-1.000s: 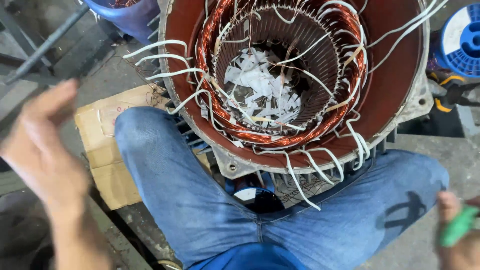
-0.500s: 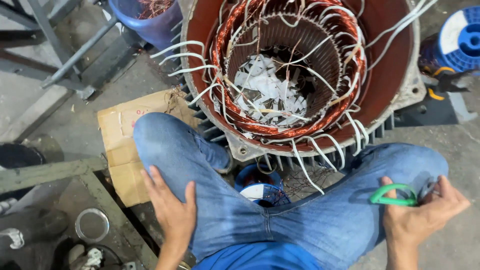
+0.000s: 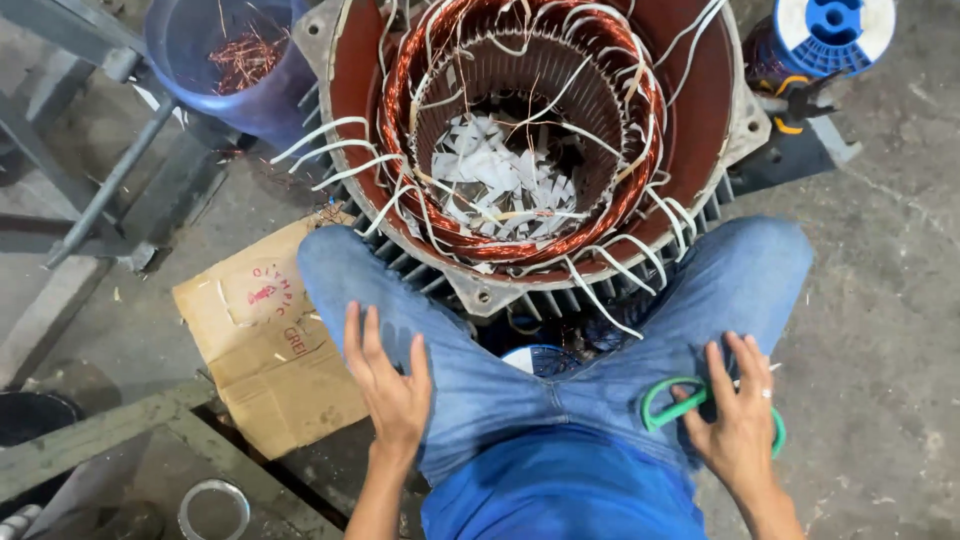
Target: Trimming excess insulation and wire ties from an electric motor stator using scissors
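Green-handled scissors point(image 3: 664, 400) lie on the right thigh of the person's jeans point(image 3: 520, 400), and the right hand point(image 3: 738, 415) presses over them. Only the handle loops show: smooth green plastic rings, one poking out left of the hand, one curving round by the little finger. The blades are hidden under the palm, so which way they point I cannot tell; the handle end runs crosswise over the leg, toward the left. The right fingers point(image 3: 722, 372) are spread flat on top of the scissors, covering rather than clenching, with a pale ring on one of them.

The left hand point(image 3: 392, 385) is open, fingers straight and slightly apart, palm turned inward just beside the left thigh, holding nothing, well apart from the scissors.

Between the knees stands a big motor housing point(image 3: 700, 120), a round rust-red shell with grey ribbed fins below. Inside it, shiny copper windings point(image 3: 400, 130) ring the bore, white sleeved wires point(image 3: 330, 150) stick out over the rim, and white paper scraps point(image 3: 500, 180) lie at the bottom. A flattened cardboard box point(image 3: 270, 350) lies on the concrete floor point(image 3: 900, 300) left of the leg, a blue bucket point(image 3: 180, 50) of copper scrap behind it, and a blue and white spool point(image 3: 835, 30) at the far right.
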